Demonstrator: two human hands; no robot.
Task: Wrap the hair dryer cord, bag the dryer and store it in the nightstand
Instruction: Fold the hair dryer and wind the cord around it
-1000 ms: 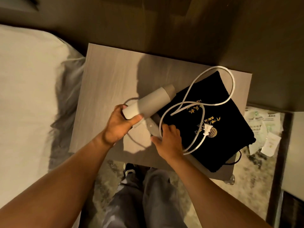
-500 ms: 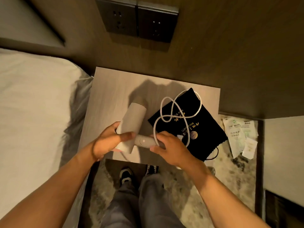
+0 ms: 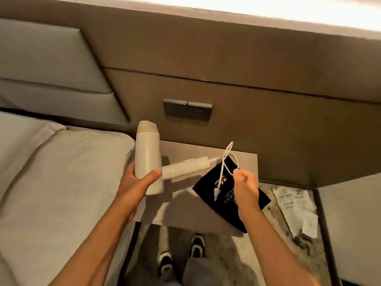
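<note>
Grey bed [image 3: 51, 182], dark wall switches [image 3: 187, 109], papers [image 3: 294, 207] on floor, two sneakers [image 3: 181, 254].

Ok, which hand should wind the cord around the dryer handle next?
Right. The right hand already pinches the cord just beyond the handle's end, while the left hand is occupied holding the dryer by its barrel.

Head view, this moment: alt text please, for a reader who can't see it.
A person's left hand holds a white hair dryer above a nightstand, while the right hand pinches its looped white cord. A black drawstring bag lies on the nightstand beneath; a bed sits alongside.
</note>
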